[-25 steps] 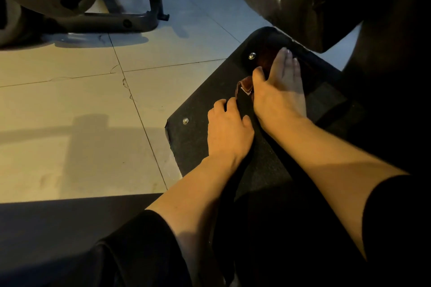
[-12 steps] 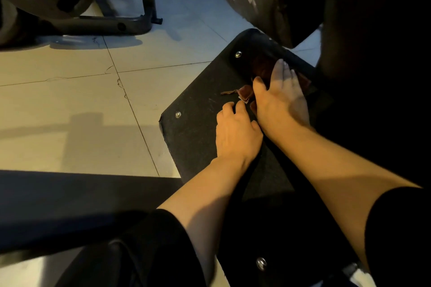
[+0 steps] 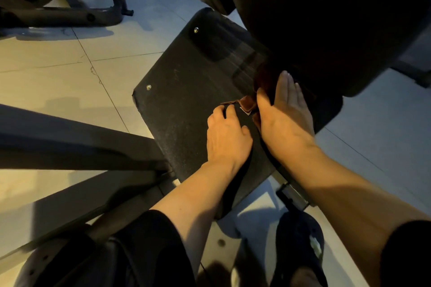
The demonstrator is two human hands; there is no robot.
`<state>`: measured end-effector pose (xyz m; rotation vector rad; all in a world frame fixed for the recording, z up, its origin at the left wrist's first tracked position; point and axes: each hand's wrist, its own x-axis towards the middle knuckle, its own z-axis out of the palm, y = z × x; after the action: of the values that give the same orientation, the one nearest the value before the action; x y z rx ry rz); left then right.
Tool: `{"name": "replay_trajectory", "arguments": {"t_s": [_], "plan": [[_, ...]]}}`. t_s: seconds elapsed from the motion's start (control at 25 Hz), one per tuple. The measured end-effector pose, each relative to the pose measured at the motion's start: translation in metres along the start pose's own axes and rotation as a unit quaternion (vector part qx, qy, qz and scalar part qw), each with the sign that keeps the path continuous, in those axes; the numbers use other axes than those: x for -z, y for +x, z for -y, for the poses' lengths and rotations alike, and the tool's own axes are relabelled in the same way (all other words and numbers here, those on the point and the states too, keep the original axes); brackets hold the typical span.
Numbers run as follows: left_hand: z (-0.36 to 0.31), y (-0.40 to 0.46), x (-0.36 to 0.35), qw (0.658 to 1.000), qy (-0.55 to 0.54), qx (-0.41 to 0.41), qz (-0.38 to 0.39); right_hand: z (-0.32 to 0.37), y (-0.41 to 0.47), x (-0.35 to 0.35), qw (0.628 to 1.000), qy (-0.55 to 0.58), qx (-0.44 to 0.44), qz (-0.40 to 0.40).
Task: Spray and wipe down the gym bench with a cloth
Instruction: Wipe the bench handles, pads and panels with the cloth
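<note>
Two hands are on the black bench pad (image 3: 186, 100), both toward its right edge. The right hand (image 3: 283, 114) lies flat, fingers straight and close together, pressing the reddish-brown cloth (image 3: 248, 103) against the pad just under a large dark padded part (image 3: 326, 18) overhanging the far right corner. The cloth is mostly hidden beneath that palm; a folded corner (with a pale tag edge) shows to its left. The left hand (image 3: 227, 134) rests just beside, fingers curled with the tips at the cloth's loose corner; whether they pinch it cannot be told. Two metal rivets (image 3: 148, 87) sit along the pad's left edge. A dark shoe (image 3: 299, 247) stands on the tiled floor (image 3: 70, 77) below the near edge
</note>
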<state>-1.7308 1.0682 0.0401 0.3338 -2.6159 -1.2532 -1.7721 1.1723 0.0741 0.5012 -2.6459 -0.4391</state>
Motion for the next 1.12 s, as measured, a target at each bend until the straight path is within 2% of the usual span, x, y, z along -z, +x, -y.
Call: {"name": "replay_trajectory", "arguments": {"t_s": [0.2, 0.32, 0.72, 0.96, 1.12], "plan": [[0.0, -0.018, -0.003, 1.0, 0.006, 0.002, 0.007, 0.0, -0.023, -0.003, 0.999, -0.012, -0.026, -0.021], [0.007, -0.005, 0.002, 1.0, 0.01, 0.009, -0.004, 0.007, -0.013, -0.007, 0.999, -0.03, -0.022, -0.002], [0.033, 0.078, 0.032, 0.999, 0.015, 0.027, -0.041, 0.052, 0.079, -0.01, 0.999, 0.005, 0.036, -0.015], [0.052, 0.12, 0.048, 0.997, 0.011, 0.038, -0.07, 0.087, 0.142, -0.016, 0.997, -0.005, 0.071, 0.03], [0.069, 0.145, 0.056, 0.995, 0.018, 0.056, -0.075, 0.107, 0.181, -0.022, 0.995, 0.0, 0.1, 0.024]]}}
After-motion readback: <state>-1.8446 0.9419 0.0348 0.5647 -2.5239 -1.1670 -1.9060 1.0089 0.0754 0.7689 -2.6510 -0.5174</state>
